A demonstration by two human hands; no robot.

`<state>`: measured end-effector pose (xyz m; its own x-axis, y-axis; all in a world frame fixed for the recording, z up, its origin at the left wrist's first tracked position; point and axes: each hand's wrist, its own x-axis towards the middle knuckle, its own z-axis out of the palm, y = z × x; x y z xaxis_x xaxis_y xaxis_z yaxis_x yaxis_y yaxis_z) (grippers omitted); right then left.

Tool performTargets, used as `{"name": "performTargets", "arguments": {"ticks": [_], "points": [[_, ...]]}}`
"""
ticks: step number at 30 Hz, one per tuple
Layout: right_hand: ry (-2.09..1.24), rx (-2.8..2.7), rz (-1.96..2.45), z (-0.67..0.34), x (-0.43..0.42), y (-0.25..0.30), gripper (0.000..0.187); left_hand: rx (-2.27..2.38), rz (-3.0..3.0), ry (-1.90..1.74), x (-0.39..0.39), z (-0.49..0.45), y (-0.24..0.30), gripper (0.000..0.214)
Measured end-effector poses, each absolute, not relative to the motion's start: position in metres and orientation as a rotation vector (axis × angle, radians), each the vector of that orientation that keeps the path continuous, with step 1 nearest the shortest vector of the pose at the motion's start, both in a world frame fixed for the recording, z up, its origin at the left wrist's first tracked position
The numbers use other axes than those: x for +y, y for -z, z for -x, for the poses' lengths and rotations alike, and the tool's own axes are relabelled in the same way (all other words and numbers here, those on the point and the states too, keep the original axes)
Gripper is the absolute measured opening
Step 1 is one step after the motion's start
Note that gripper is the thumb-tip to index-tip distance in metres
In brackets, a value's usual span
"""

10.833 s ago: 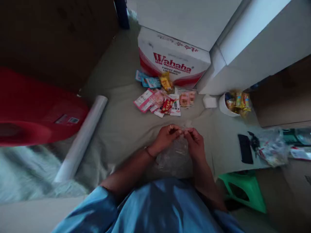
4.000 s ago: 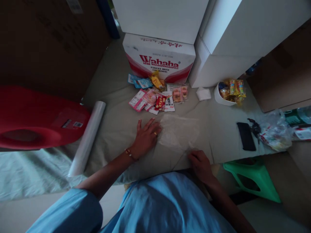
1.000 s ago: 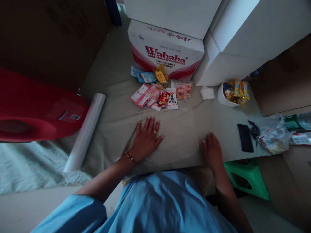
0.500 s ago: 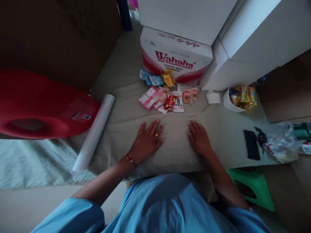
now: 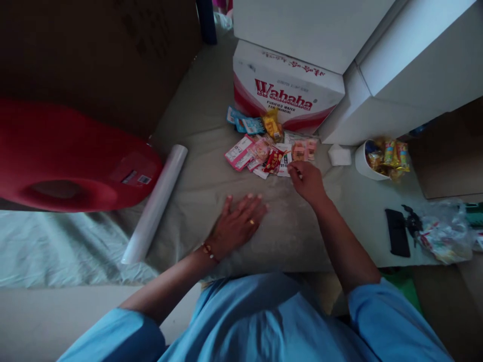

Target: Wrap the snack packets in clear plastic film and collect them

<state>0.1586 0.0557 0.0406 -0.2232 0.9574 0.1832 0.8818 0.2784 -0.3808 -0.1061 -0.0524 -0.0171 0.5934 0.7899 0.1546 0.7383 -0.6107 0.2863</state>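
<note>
My left hand point(image 5: 240, 224) lies flat and open on the cloth-covered surface point(image 5: 196, 186), fingers spread, a ring on one finger and a bracelet at the wrist. My right hand point(image 5: 306, 180) reaches forward to the pile of small snack packets point(image 5: 264, 151); its fingertips close on the white packet point(image 5: 286, 165) at the pile's near right edge. A thin clear plastic sheet point(image 5: 287, 226) lies nearly invisible on the cloth between my hands.
A red and white Wahaha carton point(image 5: 287, 93) stands behind the packets, with white boxes point(image 5: 396, 75) to its right. A plastic film roll point(image 5: 156, 201) and a red plastic stool point(image 5: 71, 156) lie left. A white cup of sweets point(image 5: 379, 158), a phone point(image 5: 397, 239) and a bag point(image 5: 445, 234) sit right.
My right hand has left the sheet and moved forward to the snack packets, fingers now pinched. The left hand stays flat in place.
</note>
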Motion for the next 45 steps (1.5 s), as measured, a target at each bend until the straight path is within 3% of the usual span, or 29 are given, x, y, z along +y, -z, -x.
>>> {"name": "performTargets", "arguments": {"ticks": [4,7,11,16,19,25,28,33,37,42,45], "points": [[-0.464,-2.365,1.505,-0.127,0.049,-0.034,0.034,0.883,-2.688,-0.357,-0.044,0.095,0.020,0.059],[-0.526,-2.414,1.522,-0.122,0.039,-0.031,0.035,0.845,-2.596,-0.370,-0.033,0.082,0.014,0.051],[-0.367,-2.429,1.527,-0.118,0.058,-0.036,0.038,0.953,-2.541,-0.426,-0.019,0.061,0.004,0.049],[-0.180,-2.701,1.281,-0.102,0.114,-0.039,0.061,0.902,-2.592,-0.320,-0.010,0.043,0.014,0.054],[-0.124,-2.771,1.274,-0.109,0.136,-0.036,0.053,1.012,-2.571,-0.271,-0.019,0.053,0.022,0.056],[-0.041,-2.570,1.838,-0.153,0.146,-0.040,0.038,1.186,-2.553,-0.248,-0.062,0.090,0.019,0.056],[-0.094,-2.640,1.771,-0.145,0.148,-0.050,0.048,1.221,-2.536,-0.222,-0.072,0.095,0.015,0.057],[-0.089,-2.909,1.171,-0.076,0.158,-0.063,0.067,1.228,-2.553,-0.210,-0.071,0.093,0.015,0.058],[-0.180,-3.122,1.185,-0.032,0.174,-0.059,0.092,1.246,-2.577,-0.208,-0.071,0.093,0.019,0.058],[-0.151,-3.171,1.157,-0.035,0.189,-0.064,0.073,1.256,-2.576,-0.257,-0.073,0.094,0.020,0.059],[-0.106,-3.176,1.138,-0.054,0.185,-0.066,0.077,1.244,-2.562,-0.278,-0.072,0.093,0.020,0.058]]}}
